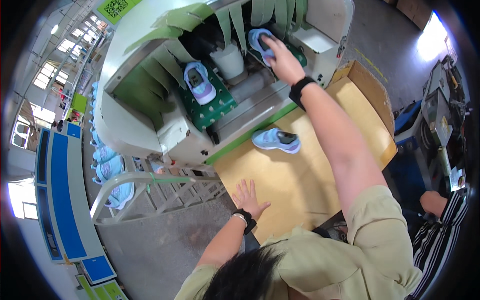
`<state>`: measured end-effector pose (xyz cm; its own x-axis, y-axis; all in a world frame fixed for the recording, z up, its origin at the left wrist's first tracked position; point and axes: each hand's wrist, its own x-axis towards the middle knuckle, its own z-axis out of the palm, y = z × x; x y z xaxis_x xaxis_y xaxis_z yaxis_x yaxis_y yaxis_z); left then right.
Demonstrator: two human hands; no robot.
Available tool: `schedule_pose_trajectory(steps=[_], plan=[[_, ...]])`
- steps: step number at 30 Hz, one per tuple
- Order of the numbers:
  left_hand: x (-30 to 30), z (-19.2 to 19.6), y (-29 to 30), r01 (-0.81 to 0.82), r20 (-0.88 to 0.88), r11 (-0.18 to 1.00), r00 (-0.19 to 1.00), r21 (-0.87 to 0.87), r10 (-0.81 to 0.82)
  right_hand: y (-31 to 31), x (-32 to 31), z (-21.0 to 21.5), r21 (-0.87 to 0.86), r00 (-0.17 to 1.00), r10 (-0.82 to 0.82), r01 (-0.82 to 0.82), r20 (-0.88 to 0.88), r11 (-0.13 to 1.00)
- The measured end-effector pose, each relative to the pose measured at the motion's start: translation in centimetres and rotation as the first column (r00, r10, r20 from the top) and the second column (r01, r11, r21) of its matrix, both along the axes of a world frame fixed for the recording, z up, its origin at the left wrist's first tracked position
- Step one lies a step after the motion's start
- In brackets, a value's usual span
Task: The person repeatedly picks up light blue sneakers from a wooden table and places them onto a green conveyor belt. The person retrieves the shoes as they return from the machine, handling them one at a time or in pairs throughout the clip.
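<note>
Reaching far forward at 12 o'clock, right hand (281, 59) closed from above over shoe (262, 44) at the mouth of machine (150, 115), under the hanging green flaps (235, 22). Fingers curled round the shoe's upper; grip appears firm, though fingertip contact hidden behind the shoe. Shoe lying up and away from the body, at full stretch of the right arm, well apart from the left hand. Long axis running roughly from 11 o'clock to 5 o'clock in the frame, toe pointing into the machine, heel toward the wrist. Right hand clearly the nearer, in fact touching; left hand far back.

Left hand (246, 199) flat, fingers spread wide, holding nothing, pressed on the near edge of board (300, 185) at about 7 o'clock from the held shoe, apparently bracing the lean.

Appearance of held shoe: small, light blue and lilac upper, pale sole, dark insole opening partly covered by the hand.

Other items:
- Second shoe (199, 82), same colours, resting on green studded pad (207, 105) inside the machine, at 9 o'clock from the held shoe, apart from it.
- White cylinder (229, 61) between the two.
- Third shoe (276, 140) lying on its side on the board, at 6 o'clock from the held shoe, untouched.
- More shoes on rack (112, 172) at far left.
- Another person's striped sleeve (440, 235) at lower right.
</note>
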<state>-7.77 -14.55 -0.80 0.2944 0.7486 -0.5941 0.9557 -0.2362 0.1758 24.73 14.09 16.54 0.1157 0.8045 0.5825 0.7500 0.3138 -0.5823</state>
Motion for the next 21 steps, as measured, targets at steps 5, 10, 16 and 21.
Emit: schedule_pose_trajectory(steps=[5, 10, 16, 21], plan=[[0.4, -0.4, -0.4, -0.032, -0.002, 0.999, 0.999, -0.018, 0.032, -5.7, -0.3, -3.7, 0.085, 0.995, -0.034, 0.042, -0.089, 0.996], [0.3, -0.8, -0.5, -0.025, -0.002, 1.000, 1.000, 0.016, 0.025, -20.1, -4.0, -15.9, -0.461, 0.950, 0.274, -0.179, 0.148, 0.869], [-0.2, -0.9, -0.5, 0.000, -0.047, 1.000, 0.999, 0.031, 0.001, -26.8, -11.1, -16.3, -0.572, 0.978, -0.032, 0.149, 0.208, 0.807], [0.5, 0.0, 0.0, 0.006, -0.010, 1.000, 1.000, -0.022, -0.006, -30.6, -10.5, -16.0, -0.610, 0.992, -0.027, 0.099, 0.127, 0.786]])
